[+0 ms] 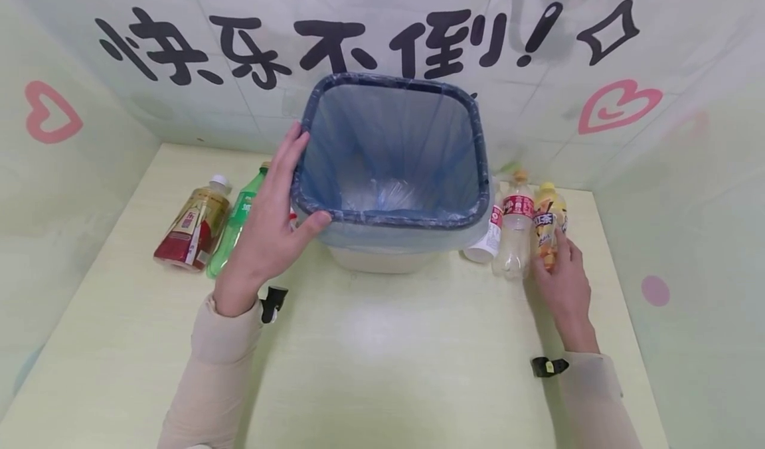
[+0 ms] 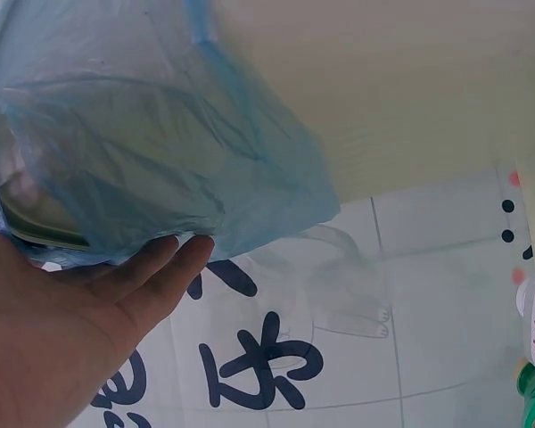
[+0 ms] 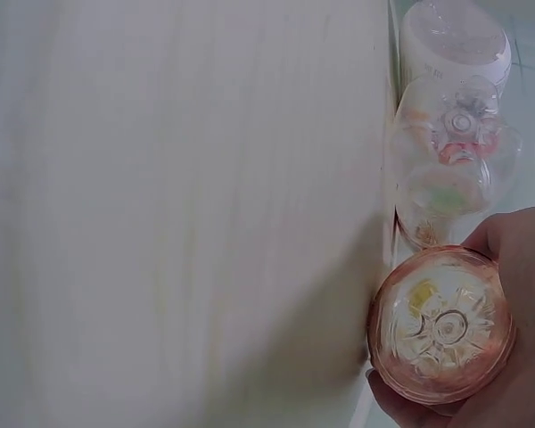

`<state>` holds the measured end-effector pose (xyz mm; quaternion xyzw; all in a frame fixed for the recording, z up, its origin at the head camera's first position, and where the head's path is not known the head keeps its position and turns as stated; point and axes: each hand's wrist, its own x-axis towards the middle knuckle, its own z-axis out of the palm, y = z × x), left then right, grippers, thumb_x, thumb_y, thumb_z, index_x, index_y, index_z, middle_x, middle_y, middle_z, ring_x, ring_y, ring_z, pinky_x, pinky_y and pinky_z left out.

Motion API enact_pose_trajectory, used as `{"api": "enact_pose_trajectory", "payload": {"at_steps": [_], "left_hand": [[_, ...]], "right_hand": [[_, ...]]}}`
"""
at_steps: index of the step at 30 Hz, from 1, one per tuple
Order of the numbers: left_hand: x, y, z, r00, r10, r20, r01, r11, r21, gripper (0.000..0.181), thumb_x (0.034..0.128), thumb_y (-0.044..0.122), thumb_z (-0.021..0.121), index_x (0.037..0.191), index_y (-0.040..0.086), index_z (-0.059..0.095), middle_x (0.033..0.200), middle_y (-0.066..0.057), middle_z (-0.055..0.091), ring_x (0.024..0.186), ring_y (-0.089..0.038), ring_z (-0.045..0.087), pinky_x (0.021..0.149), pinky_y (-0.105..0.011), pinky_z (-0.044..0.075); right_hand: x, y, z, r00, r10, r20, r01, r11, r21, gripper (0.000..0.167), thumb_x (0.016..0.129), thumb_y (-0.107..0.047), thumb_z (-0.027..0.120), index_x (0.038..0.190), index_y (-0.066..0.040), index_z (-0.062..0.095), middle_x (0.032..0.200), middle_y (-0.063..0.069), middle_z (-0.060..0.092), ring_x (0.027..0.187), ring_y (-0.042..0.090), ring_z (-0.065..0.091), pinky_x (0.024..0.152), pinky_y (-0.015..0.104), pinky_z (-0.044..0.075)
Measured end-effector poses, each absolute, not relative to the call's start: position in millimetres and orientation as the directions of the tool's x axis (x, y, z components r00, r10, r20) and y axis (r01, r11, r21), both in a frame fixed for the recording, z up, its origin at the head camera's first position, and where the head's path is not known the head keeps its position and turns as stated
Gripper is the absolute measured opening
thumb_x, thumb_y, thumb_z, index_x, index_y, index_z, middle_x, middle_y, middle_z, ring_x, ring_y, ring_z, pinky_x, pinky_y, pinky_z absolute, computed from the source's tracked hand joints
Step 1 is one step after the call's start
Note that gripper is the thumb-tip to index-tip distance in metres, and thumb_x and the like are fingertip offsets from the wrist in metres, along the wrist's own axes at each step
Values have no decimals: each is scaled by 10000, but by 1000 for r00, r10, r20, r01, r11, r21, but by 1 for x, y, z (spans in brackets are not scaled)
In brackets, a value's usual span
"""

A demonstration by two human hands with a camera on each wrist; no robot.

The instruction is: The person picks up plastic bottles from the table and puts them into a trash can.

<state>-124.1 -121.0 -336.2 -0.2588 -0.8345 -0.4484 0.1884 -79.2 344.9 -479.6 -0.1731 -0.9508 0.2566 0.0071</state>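
Observation:
My left hand rests against the near left corner of a trash bin lined with a blue plastic bag. Its thumb lies at the front rim and its fingers reach along the left side; in the left wrist view the fingers touch the bag from outside. At the right, my right hand holds a yellow-capped drink bottle with an orange label near its base. The right wrist view shows the bottle's round bottom between thumb and fingers.
Beside the held bottle stand a clear bottle with a red label and a white bottle. Left of the bin are a red-and-gold bottle and a green bottle, partly behind my hand. Printed walls enclose the table.

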Motion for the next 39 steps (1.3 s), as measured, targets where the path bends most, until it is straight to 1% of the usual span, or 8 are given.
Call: {"api": "enact_pose_trajectory", "payload": {"at_steps": [8,13,16,22,27,33,35,39], "left_hand": [[-124,-121,-336,-803,266,533,592,456,665,992,864,802,426,1581,140,243,1657,-4,143,1498,-221,174,1139,-609,240],[-124,-120,-335,-811,269,520,583,449,677,996,857,807,429,1586,158,231,1659,17,125,1502,-202,155,1146,-600,231],[-124,-120,-335,-812,268,518,581,447,680,1001,853,811,429,1586,158,230,1660,18,124,1502,-198,153,1148,-599,227],[-124,-121,-336,-813,269,517,580,451,678,999,853,810,432,1583,156,236,1660,18,119,1504,-197,145,1152,-597,218],[-123,-121,-336,-816,269,512,577,451,681,1004,848,815,432,1582,158,237,1661,13,114,1504,-198,142,1149,-605,218],[-124,-121,-336,-810,266,523,584,446,678,1011,851,814,429,1581,142,237,1661,-16,123,1501,-204,152,1153,-591,221],[-124,-120,-336,-809,266,525,586,446,677,1011,852,814,429,1580,139,238,1660,-23,126,1501,-204,153,1155,-587,219],[-124,-119,-336,-809,267,523,585,446,677,1008,854,812,428,1582,143,234,1661,-15,123,1502,-202,151,1160,-578,214]], "right_hand": [[-78,344,-480,-931,359,-64,336,774,-536,671,1011,-309,438,1608,-212,148,1564,263,259,1196,469,448,964,656,401],[-77,345,-477,-922,380,-77,360,767,-531,664,1017,-312,430,1609,-217,144,1574,253,246,1243,476,427,990,653,394],[-77,346,-476,-921,382,-74,361,770,-526,662,1018,-319,430,1608,-214,149,1574,254,249,1241,474,430,989,649,399],[-76,346,-473,-922,385,-47,352,780,-517,655,1012,-300,428,1604,-191,172,1557,266,274,1197,472,449,950,640,421],[-75,347,-469,-923,384,-16,334,784,-524,649,1007,-296,436,1601,-197,194,1538,268,303,1162,471,466,904,633,441],[-75,347,-459,-930,363,66,276,805,-526,644,991,-287,456,1592,-208,240,1495,276,361,1052,459,508,758,582,483],[-75,347,-455,-929,361,80,269,808,-524,645,987,-284,458,1591,-219,243,1491,272,367,1029,453,514,731,562,482],[-74,347,-447,-926,360,110,251,809,-532,636,980,-269,468,1583,-237,270,1488,254,389,1014,446,525,732,573,471]]}}
